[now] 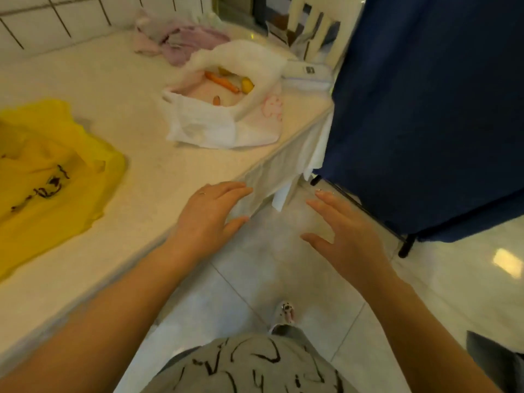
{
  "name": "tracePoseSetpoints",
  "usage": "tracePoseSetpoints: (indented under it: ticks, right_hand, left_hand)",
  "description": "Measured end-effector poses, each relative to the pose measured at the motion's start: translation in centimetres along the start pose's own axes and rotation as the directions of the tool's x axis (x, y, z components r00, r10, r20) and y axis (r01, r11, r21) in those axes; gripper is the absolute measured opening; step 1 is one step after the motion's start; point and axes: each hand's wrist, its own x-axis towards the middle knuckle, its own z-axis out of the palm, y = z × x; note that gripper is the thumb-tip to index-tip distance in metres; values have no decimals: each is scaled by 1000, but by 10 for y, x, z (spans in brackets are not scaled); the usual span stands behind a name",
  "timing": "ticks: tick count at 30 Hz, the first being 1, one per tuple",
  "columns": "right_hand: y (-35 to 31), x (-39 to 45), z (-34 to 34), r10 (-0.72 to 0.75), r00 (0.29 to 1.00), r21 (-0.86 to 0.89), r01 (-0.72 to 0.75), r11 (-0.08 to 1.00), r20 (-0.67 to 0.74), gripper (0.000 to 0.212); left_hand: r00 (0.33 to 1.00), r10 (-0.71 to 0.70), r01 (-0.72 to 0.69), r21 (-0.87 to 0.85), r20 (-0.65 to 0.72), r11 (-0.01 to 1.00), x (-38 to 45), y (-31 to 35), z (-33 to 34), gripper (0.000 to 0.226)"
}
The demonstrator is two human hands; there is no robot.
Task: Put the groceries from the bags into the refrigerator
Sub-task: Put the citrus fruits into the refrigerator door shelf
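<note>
A: Both hands are out in front and empty. The left hand [211, 211] hovers over the near edge of the table [136, 171], fingers [238, 191] straight and spread; the right hand [344, 236] hangs over the floor [255, 279], fingers relaxed and apart, gripping nothing.

B: And the groceries?

A: Further along the table. The white bag [224, 120] stands with its mouth open, and inside shows a carrot [222, 80], something yellow [247, 85] beside it and a small brownish item [217, 101] nearer the front. The yellow bag [48, 168] lies flat at the left and looks emptied, though its inside can't be seen.

B: So the white bag looks like the target.

A: That's the reading. It sits well ahead of both hands, so the person needs to step closer rather than stretch. Best play: the left hand pins the bag's rim so the thin plastic doesn't collapse, while the right hand goes in from above for the carrot, the easiest thing to grip.

B: Any hazards?

A: The bag stands near the table's edge by the blue curtain [425, 109]; tugging it could tip it off. The round yellow item may roll. And no refrigerator is in view, so the carry route is unknown.
</note>
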Motion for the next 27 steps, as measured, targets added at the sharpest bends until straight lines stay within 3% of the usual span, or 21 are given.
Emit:
tracePoseSetpoints:
  ticks: [6, 14, 19, 27]
  right_hand:
    - [88, 120, -22, -208, 978, 35, 207, 978, 25, 62]
    - [128, 263, -13, -463, 886, 154, 460, 875, -17, 56]
    - [137, 362, 5, -593, 798, 128, 580, 804, 108, 55]
    - [165, 503, 34, -711, 652, 90, 717, 691, 264, 55]
  left_hand:
    - [984, -161, 164, 40, -71, 986, 93, 10, 18, 53]
    - [938, -294, 314, 91, -185, 945, 178, -19, 39, 59]
    - [903, -335, 367, 78, -268, 927, 238, -61, 54, 60]
    - [853, -460, 489, 70, -247, 870, 322, -124, 78, 64]
